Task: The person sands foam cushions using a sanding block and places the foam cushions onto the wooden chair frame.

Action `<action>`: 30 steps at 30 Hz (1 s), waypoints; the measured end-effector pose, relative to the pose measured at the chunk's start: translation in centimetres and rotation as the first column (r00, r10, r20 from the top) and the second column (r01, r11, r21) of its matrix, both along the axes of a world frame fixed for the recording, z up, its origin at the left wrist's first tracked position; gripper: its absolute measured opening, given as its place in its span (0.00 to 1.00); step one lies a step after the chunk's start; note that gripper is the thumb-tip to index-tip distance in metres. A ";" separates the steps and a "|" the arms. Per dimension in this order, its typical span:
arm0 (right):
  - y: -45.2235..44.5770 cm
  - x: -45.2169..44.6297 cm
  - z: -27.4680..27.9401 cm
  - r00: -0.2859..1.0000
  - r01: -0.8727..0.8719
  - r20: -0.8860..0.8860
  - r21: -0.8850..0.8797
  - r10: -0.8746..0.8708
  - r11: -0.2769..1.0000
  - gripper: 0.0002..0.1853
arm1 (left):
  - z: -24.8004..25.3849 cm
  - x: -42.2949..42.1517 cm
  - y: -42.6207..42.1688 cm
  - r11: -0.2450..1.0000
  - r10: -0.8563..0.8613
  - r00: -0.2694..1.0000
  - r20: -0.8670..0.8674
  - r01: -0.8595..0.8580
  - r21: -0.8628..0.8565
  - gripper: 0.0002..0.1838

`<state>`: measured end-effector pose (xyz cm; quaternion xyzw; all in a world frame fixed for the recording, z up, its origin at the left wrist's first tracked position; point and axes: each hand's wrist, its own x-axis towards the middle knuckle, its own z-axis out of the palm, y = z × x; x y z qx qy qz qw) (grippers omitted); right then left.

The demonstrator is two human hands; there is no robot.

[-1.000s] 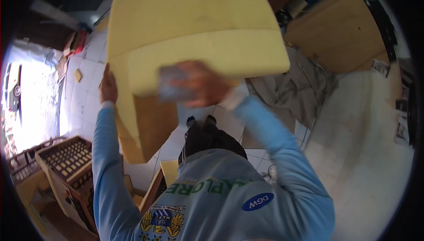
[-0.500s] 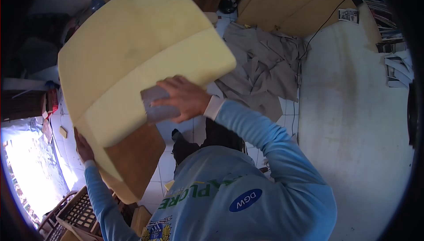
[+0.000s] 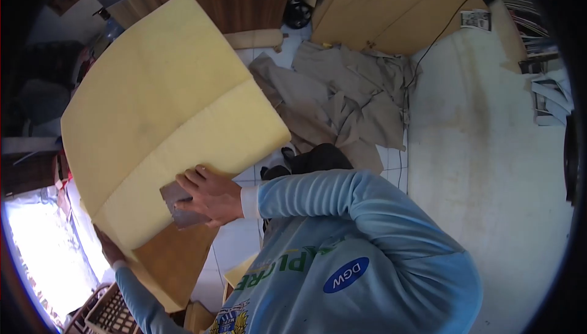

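White floor tiles (image 3: 235, 245) show around the lower middle of the frame. Across the left half leans a big yellow foam piece (image 3: 153, 107), tilted, with grey cloth (image 3: 358, 98) crumpled on the floor right of it. Below the foam's rounded edge, at lower left, is a brown face (image 3: 172, 257). At far lower left, the left hand (image 3: 110, 249) is at the piece's outer edge; partly hidden, its grip cannot be judged. The right hand (image 3: 211, 196) grasps a flat grey block (image 3: 175, 199) against the rounded edge, near the brown face. Good handling likely means light, even pressure, following the curve, without digging a corner into soft foam.
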<state>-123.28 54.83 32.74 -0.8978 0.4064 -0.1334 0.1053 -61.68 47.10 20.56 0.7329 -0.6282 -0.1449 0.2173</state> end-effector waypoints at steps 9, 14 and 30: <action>0.0 -0.1 -0.8 0.998 -0.036 0.055 -0.046 0.038 0.998 0.46 | 1.5 -2.2 1.3 0.984 0.145 0.989 0.042 -0.148 0.100 0.30; -0.6 -0.6 1.1 0.982 -0.094 0.170 0.090 0.078 0.992 0.45 | -1.2 -0.4 0.4 0.999 0.031 0.943 0.331 -0.022 -0.031 0.30; -5.1 -30.5 4.2 0.988 -0.129 -0.050 0.236 0.145 0.963 0.47 | 6.8 -26.1 24.6 0.783 0.516 0.769 0.378 -0.602 0.158 0.38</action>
